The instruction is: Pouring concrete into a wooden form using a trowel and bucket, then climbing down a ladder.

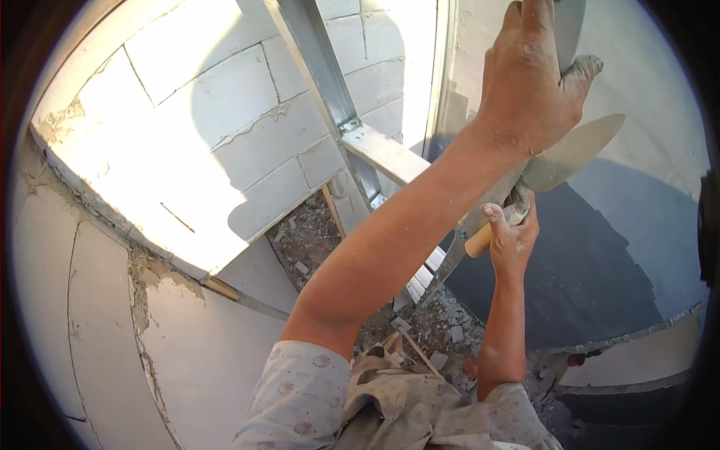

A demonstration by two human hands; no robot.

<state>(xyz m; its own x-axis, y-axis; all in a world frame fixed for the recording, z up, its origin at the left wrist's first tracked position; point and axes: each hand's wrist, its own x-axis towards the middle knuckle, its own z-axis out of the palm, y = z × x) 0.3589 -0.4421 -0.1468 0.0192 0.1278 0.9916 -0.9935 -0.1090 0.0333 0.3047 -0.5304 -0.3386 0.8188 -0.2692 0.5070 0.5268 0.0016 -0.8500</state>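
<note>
Nearest: patterned sleeves (300,382), bare forearms reaching up and right. Right hand (514,238) closes around the pointed trowel (576,152) near its shank; the butt of the wooden handle pokes out leftward. Blade leaf-shaped, dull grey, tip up and right. Thumb and forefinger caked with pale mix.

Beyond, left hand (531,86) is wrapped about a grey flat tool (571,31), cut off by the frame; full grip not shown. Thumb crusted.

Both tools sit before the grey wall (652,97), smooth above, with a ragged-edged dark patch (555,255) lower down. Contact: can't tell. Step, my judgement: coating or smoothing; a further stroke would call for a flat, steady blade.

Farther: metal ladder (390,157), rubble (307,232), pale block wall (240,90), partly sunlit.
</note>
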